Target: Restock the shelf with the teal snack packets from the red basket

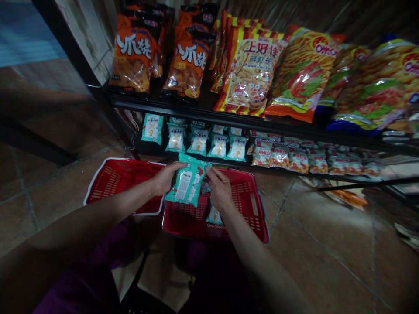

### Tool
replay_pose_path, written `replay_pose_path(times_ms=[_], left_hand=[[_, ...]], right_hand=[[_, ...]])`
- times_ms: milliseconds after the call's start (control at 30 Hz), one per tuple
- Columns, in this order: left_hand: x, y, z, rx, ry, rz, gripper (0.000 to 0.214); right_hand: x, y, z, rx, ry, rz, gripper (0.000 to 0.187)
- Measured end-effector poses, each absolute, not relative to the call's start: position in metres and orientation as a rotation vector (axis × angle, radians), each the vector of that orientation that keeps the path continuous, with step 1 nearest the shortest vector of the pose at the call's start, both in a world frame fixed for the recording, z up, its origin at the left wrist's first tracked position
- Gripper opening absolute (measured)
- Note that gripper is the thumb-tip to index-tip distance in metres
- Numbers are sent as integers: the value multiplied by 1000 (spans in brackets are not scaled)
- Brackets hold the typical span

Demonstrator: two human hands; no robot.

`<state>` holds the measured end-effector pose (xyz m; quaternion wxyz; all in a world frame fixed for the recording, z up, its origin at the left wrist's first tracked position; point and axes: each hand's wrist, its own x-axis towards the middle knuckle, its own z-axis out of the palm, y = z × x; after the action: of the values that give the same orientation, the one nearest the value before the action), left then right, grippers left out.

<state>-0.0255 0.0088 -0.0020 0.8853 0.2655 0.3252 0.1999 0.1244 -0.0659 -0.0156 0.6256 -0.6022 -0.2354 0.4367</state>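
Note:
Between my two hands is a teal snack bag [186, 181], its printed back label facing up toward me. My left hand [166, 178] grips its left edge with the thumb on top. On the other side my right hand [218, 185] pinches the bag's upper right corner. The bag is held above a red shopping basket [250, 205], where another small teal bag [214, 216] lies partly hidden under my right forearm. Similar small teal bags [199, 140] stand in rows on the lower shelf just beyond my hands.
A second red basket [109, 179] with a white rim sits at the left on the tiled floor [310, 244]. Small red-and-white packs [279, 155] line the lower shelf's right part. The black upper shelf [196, 107] bears large orange bags [131, 56] and prawn cracker bags [250, 69].

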Motion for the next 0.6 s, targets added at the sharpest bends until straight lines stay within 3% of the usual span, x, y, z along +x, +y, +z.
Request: replay_pose_path(times_ms=[600], left_hand=[[-28, 11, 0, 681, 681, 527, 28]], right_hand=[[126, -64, -21, -1408, -528, 962, 28]])
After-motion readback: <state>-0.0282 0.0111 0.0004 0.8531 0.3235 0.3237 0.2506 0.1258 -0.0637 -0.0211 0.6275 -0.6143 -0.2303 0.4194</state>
